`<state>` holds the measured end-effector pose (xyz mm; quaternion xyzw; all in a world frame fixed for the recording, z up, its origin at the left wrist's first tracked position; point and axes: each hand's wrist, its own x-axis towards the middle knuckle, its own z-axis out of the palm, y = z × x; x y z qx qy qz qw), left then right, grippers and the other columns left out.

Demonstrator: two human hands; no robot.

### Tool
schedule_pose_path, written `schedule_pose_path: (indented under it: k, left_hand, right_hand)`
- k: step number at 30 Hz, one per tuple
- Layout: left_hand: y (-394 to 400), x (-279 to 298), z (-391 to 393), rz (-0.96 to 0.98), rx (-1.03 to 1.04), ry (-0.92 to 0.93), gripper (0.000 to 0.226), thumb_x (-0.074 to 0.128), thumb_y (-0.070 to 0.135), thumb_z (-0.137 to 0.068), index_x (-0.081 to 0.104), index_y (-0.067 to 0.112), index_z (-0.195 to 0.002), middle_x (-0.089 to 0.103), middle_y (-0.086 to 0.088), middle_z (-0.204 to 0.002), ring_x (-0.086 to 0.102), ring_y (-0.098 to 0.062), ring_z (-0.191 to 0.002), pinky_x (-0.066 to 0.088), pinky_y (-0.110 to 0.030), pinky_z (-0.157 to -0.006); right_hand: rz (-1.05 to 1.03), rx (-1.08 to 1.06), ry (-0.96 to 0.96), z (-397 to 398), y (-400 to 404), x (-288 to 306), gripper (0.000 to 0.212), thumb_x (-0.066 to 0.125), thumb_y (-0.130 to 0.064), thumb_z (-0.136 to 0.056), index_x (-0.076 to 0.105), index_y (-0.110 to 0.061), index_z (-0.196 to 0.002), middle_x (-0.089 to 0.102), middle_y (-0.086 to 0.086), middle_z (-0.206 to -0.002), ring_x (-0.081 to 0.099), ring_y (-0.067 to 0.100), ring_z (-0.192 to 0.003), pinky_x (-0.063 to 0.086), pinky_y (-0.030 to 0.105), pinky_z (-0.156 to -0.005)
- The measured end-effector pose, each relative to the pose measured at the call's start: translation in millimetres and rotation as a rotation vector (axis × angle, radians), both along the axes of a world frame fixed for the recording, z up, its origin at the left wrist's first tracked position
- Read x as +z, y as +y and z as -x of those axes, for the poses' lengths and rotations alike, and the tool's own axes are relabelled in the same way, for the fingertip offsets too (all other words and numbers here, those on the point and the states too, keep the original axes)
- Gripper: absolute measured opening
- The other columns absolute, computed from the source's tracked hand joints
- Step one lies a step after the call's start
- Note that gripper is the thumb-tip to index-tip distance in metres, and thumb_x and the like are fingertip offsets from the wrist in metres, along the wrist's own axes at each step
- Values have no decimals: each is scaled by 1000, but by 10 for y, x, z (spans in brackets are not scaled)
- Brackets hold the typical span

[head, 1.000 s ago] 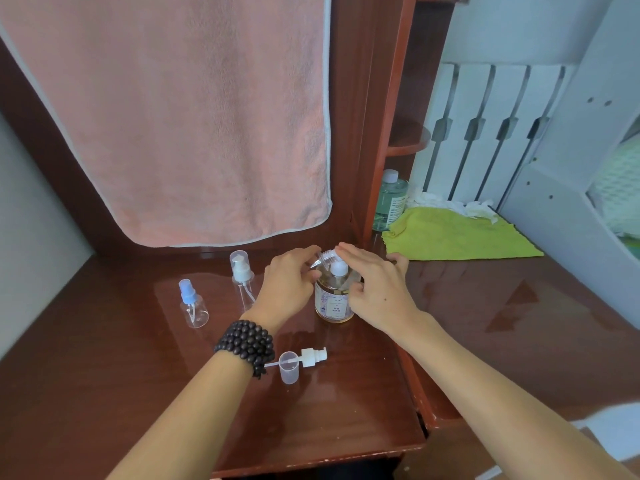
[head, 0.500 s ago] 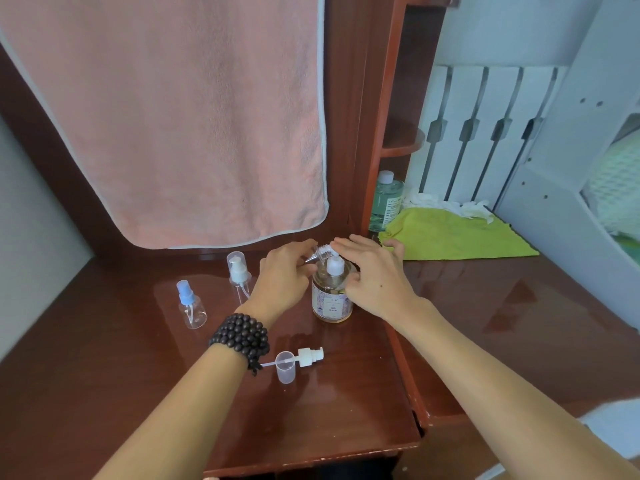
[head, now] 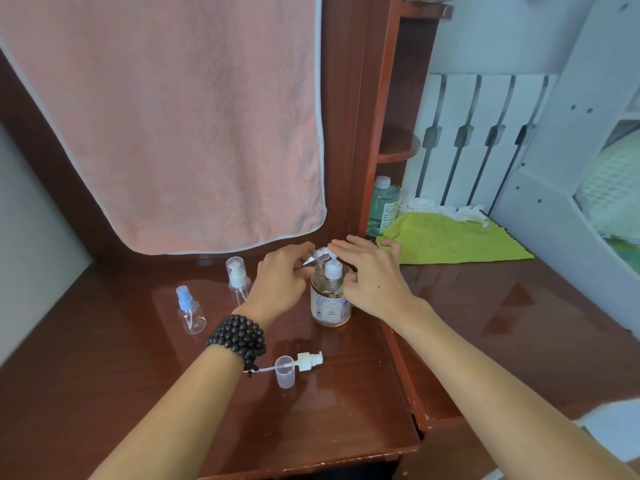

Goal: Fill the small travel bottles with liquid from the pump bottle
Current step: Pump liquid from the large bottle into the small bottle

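Two hands: both at the pump bottle, above the wooden desk (head: 346, 410).
Left hand (head: 282, 284): fingers curled round a small clear travel bottle (head: 317, 256), held tilted with its threaded open neck pointing right, at the pump's spout; a dark bead bracelet (head: 239, 337) sits on the wrist.
Right hand (head: 372, 280): fingers nearly straight, laid over the white pump head (head: 333, 270); thumb against the bottle's right shoulder.
Pump bottle (head: 330, 306): upright on the desk between the hands, clear, amber liquid inside, patterned label facing the camera.
Capped travel bottle (head: 237, 275): clear, white pump under a clear cap, upright just left of the left hand.
Spray bottle (head: 190, 313): clear, blue spray top, upright, farther left and nearer.
Loose pump top (head: 308, 361): white, lying on its side near the left wrist, its thin dip tube running left.
Clear cap (head: 285, 372): lying against the loose pump top.
Pink towel (head: 173, 116): hanging behind the desk.
Green bottle (head: 382, 206): white cap, upright at the foot of the shelf unit, well behind the hands.
Green cloth (head: 450, 242): spread flat to the right of that bottle, crumpled white tissue (head: 446, 209) behind it.
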<state>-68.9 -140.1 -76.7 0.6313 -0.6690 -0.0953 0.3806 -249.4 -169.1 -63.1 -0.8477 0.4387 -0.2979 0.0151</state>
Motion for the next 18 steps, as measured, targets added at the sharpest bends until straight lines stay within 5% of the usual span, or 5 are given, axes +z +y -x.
schedule_pose_path:
  k: [18]
  left_hand:
    - [-27, -101, 5, -5, 4, 2, 40, 66, 11, -86, 60, 22, -124, 68, 3, -109, 65, -22, -99, 50, -52, -91]
  right_hand:
    - [23, -2, 26, -15, 49, -78, 69, 46, -14, -62, 61, -25, -129, 56, -10, -137, 49, 9, -128, 17, 42, -100]
